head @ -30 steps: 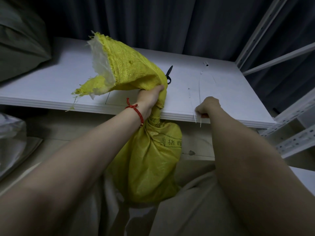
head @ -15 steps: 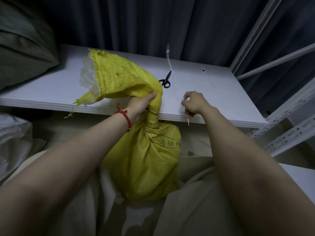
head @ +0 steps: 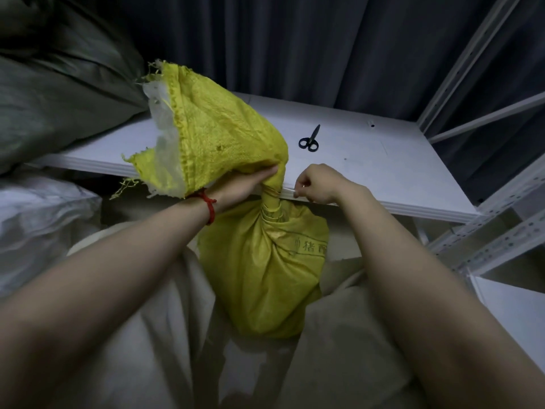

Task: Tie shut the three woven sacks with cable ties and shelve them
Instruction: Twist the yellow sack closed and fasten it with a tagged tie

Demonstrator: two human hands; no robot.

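White surface point(head: 383, 160) beyond your hands carries the scissors point(head: 309, 140) just past your right knuckles, and the yellow sack point(head: 265, 267) hangs below its edge, your left hand point(head: 250, 184) clamped round the twisted neck. Your right hand point(head: 317, 184) has come in from further right along the edge to just beside that neck, pinching what seems a thin cable tie point(head: 295, 193), so looping looks next. Below that hand the sack reads "猪" plus a cut-off character.

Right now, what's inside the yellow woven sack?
A whitish plastic liner shows at the open mouth of the yellow woven sack. The filling below is hidden: the left hand grips the twisted neck.
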